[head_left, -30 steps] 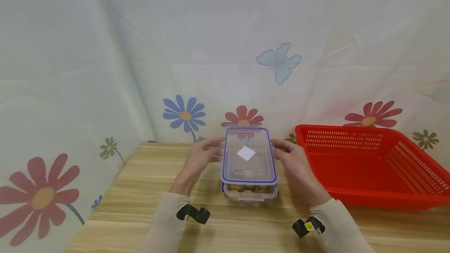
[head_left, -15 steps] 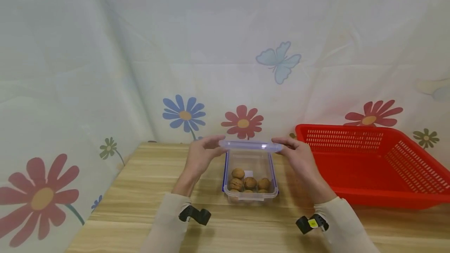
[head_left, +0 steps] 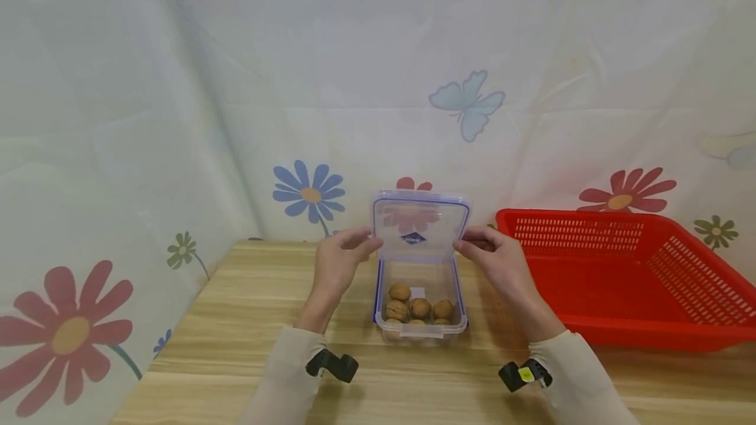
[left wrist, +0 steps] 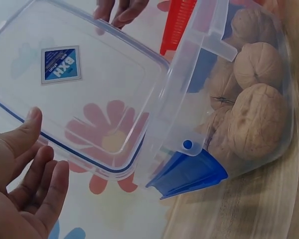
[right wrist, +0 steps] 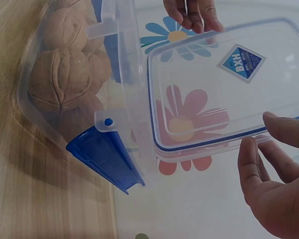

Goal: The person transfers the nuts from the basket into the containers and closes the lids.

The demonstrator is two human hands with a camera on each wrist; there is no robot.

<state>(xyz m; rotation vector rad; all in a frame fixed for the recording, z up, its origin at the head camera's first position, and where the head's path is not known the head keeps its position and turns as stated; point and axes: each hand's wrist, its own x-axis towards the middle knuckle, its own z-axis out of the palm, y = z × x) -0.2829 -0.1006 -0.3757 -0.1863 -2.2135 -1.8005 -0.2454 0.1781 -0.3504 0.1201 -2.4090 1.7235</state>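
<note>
A clear plastic box (head_left: 420, 330) sits on the table with several walnuts (head_left: 420, 308) in its near part. Its lid (head_left: 422, 215), clear with a blue seal line and a blue label, is tilted up above the box's far end. My left hand (head_left: 342, 261) pinches the lid's left edge between thumb and fingers. At the opposite edge, my right hand (head_left: 495, 260) holds it likewise. Blue side latches (left wrist: 189, 174) hang down off the box, unfastened; another latch (right wrist: 109, 157) shows in the right wrist view.
A red plastic basket (head_left: 590, 333) with perforated walls stands to the right, close to my right forearm. Behind the wooden table (head_left: 254, 307) hangs a pale cloth (head_left: 354, 84) printed with flowers and a butterfly.
The lid has swung from lying over the box, through edge-on, to tilted up with its underside and label facing me. The walnuts came into view. Both hands kept hold and barely shifted.
</note>
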